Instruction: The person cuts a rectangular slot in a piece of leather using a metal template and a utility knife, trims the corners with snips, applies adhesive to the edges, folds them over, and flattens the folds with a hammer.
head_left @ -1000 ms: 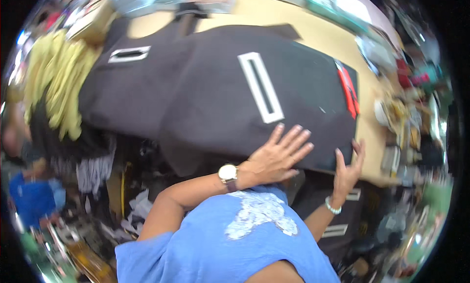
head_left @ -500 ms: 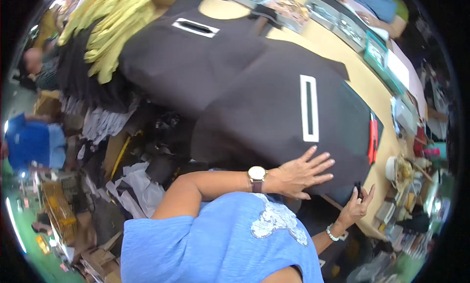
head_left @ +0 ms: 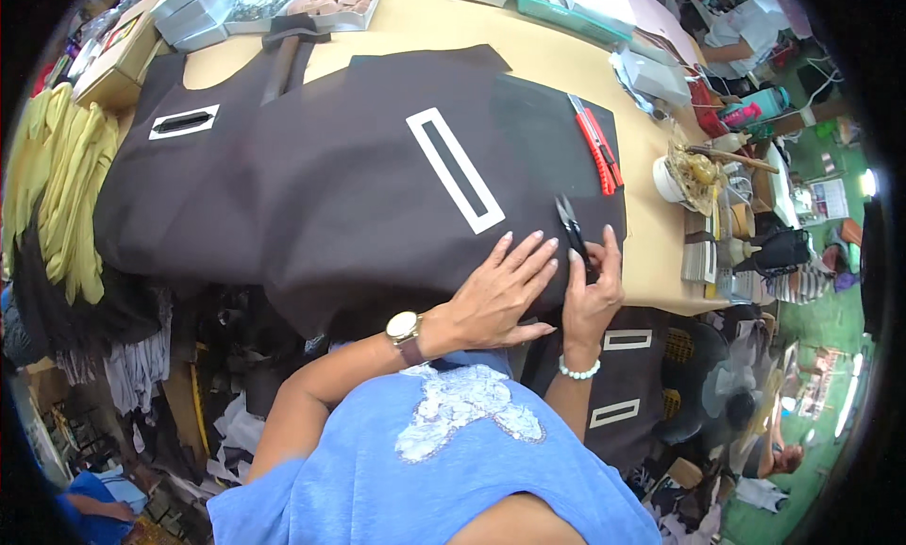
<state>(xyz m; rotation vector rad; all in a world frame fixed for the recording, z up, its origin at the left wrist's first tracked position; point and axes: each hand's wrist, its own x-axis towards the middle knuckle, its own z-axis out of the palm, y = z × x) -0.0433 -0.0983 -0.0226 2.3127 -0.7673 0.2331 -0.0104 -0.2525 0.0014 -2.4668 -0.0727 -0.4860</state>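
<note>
Dark brown fabric (head_left: 349, 177) covers much of the table, with a white rectangular frame (head_left: 455, 170) around a slit on its right part and a smaller white-edged slot (head_left: 184, 122) at the left. My left hand (head_left: 498, 293) lies flat on the near edge of the fabric, fingers stretched out. Between the thumb and fingers of my right hand (head_left: 593, 295) is a pair of black thread snips (head_left: 570, 226), blades pointing away from me above the cloth. A red utility knife (head_left: 597, 147) rests beyond them on a dark green mat (head_left: 540, 130).
Boxes of small parts (head_left: 330, 2) line the far table edge, beside a teal tray (head_left: 571, 12). Yellow fabric (head_left: 61, 186) hangs at the left. A white tub (head_left: 672, 175) with a brush stands at the right. Dark pieces with white frames (head_left: 618, 385) hang below the table edge.
The view has turned to the right, so the table appears shifted left. My right hand has come up over the fabric with the snips, which now show clearly. My left hand stays flat.
</note>
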